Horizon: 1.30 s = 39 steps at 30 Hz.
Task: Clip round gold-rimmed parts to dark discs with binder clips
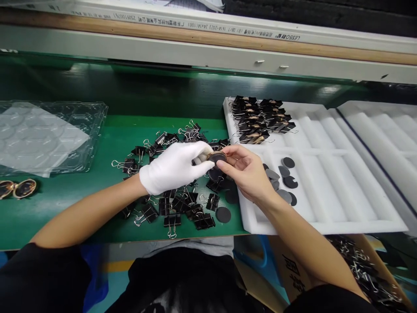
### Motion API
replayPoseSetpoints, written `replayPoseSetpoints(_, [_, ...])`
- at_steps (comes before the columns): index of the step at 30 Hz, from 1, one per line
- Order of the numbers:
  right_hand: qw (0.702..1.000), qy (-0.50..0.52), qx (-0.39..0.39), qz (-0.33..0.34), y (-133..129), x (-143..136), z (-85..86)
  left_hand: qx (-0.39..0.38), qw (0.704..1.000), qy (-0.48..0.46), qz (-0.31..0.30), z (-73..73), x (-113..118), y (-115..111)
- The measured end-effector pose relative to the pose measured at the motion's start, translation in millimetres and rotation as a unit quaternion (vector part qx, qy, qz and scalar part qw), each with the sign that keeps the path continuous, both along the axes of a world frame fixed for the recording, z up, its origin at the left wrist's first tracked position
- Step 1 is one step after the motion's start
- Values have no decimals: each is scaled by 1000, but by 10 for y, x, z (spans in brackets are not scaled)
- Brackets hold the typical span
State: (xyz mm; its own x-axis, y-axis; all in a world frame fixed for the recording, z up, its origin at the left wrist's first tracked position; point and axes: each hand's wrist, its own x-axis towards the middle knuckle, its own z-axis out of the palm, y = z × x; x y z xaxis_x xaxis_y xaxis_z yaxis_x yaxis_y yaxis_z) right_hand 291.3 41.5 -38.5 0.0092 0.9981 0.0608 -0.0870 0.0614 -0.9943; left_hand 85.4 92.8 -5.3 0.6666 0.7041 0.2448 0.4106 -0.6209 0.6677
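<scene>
My left hand (177, 167), in a white glove, pinches the left side of a small round piece (217, 157) with a dark disc face and a gold-brown rim. My bare right hand (246, 171) holds the same piece from the right, its thumb on the dark face. Black binder clips (172, 220) with silver wire handles lie scattered on the green table beneath and around my hands. A loose dark disc (223, 214) rests near the table's front edge. More grey and black discs (288, 162) lie on the white foam tray (329, 226) beside my right forearm.
Clipped pieces (250, 119) stand in rows at the foam tray's back left. A second foam tray (374, 126) is at the far right. A clear plastic tray (94, 130) and gold-rimmed round pieces (25, 188) lie left. Below right, a cardboard box (387, 265) holds clips.
</scene>
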Motion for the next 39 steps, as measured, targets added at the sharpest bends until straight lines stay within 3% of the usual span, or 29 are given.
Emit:
replayPoseSetpoints(5, [998, -6, -30, 48, -15, 30, 57, -8, 999, 35, -31, 139, -111, 115])
replayPoseSetpoints(10, [997, 61, -35, -32, 29, 88, 106, 124, 977, 154, 74, 294, -356, 386])
replayPoseSetpoints(14, [994, 74, -61, -54, 61, 102, 114, 179, 933, 301, 84, 169, -348, 421])
replayPoseSetpoints(20, [993, 88, -76, -26, 52, 74, 108, 204, 910, 351, 88, -140, -65, 245])
replayPoseSetpoints(23, [993, 71, -93, 24, 35, 54, 123, 184, 920, 338, 70, -171, -49, 245])
replayPoseSetpoints(26, [992, 50, -103, 51, 20, 51, 144, 180, 940, 277, 83, -80, -104, 262])
replayPoseSetpoints(30, [990, 60, -107, 72, 5, 72, 168, 133, 977, 108, 129, 126, -135, 187])
replayPoseSetpoints(34, [983, 92, -115, 109, -1, 81, 182, 37, 995, -38, 84, 216, -89, 66])
replayPoseSetpoints(39, [980, 118, -107, 117, -1, 75, 192, -111, 994, -1, 17, 228, -78, 52])
